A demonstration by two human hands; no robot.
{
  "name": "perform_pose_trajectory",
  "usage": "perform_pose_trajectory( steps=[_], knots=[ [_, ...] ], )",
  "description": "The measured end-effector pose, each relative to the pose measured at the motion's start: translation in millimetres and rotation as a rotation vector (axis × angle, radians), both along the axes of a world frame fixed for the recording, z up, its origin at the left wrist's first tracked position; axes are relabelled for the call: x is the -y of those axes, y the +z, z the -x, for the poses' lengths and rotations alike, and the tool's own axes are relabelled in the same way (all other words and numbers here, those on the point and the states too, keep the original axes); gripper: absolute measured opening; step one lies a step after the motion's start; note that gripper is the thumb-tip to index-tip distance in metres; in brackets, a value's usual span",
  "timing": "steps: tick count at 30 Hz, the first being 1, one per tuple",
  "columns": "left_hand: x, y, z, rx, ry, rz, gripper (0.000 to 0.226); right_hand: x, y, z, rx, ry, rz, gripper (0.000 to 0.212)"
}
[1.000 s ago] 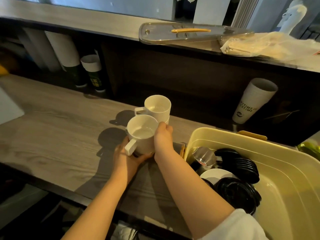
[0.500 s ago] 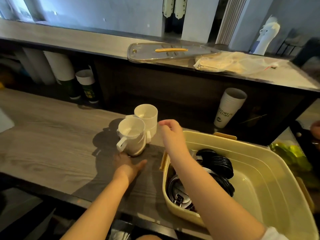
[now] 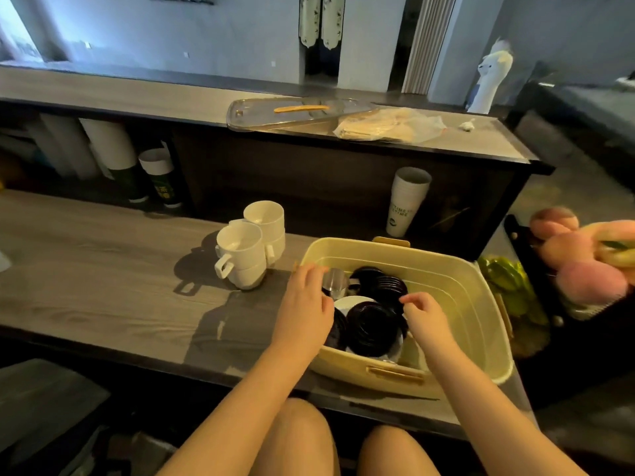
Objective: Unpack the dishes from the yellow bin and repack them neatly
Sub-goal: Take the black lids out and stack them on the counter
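The yellow bin (image 3: 464,290) sits on the wooden counter at centre right. Inside lie black saucers (image 3: 372,329), a white plate (image 3: 347,302) and a small metal cup (image 3: 334,282). Two stacks of white mugs (image 3: 245,255) stand on the counter left of the bin. My left hand (image 3: 304,307) hovers over the bin's left rim, fingers spread, holding nothing. My right hand (image 3: 427,316) is inside the bin beside the black saucers, fingers curled and apart, holding nothing.
The bin's clear lid (image 3: 292,113) and a plastic bag (image 3: 388,125) lie on the upper ledge. A paper cup stack (image 3: 407,201) stands behind the bin. Green items (image 3: 508,286) and peaches (image 3: 577,259) are at the right.
Both hands left the white mugs and moved right to the bin. The mugs now stand alone on the counter. The view shifted right.
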State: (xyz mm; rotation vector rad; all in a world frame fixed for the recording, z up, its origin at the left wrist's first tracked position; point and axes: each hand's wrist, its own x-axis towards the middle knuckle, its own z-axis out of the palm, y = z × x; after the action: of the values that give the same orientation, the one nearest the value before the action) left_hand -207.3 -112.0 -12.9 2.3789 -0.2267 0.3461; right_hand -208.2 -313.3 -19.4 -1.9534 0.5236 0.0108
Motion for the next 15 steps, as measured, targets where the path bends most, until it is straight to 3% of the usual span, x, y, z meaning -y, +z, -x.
perform_pose_trajectory(
  steps=[2,5,9,15],
  knots=[
    [19.5,-4.7,0.5,-0.113,-0.103,-0.006,0.038,4.3,-7.0,-0.4,-0.083,-0.009,-0.045,0.023],
    [41.2,-11.4,-1.7,-0.368,-0.094,-0.06,0.038,2.1,-9.2,-5.3,-0.145,0.006,-0.023,0.033],
    [50.9,-12.5,-2.3,-0.285,-0.017,-0.268,0.031,2.4,-17.2,-10.5,-0.286,0.086,0.017,0.048],
    [51.4,-14.4,-4.3,-0.442,-0.055,-0.363,0.029,1.8,-23.2,-8.5,-0.174,0.129,0.108,0.049]
  ],
)
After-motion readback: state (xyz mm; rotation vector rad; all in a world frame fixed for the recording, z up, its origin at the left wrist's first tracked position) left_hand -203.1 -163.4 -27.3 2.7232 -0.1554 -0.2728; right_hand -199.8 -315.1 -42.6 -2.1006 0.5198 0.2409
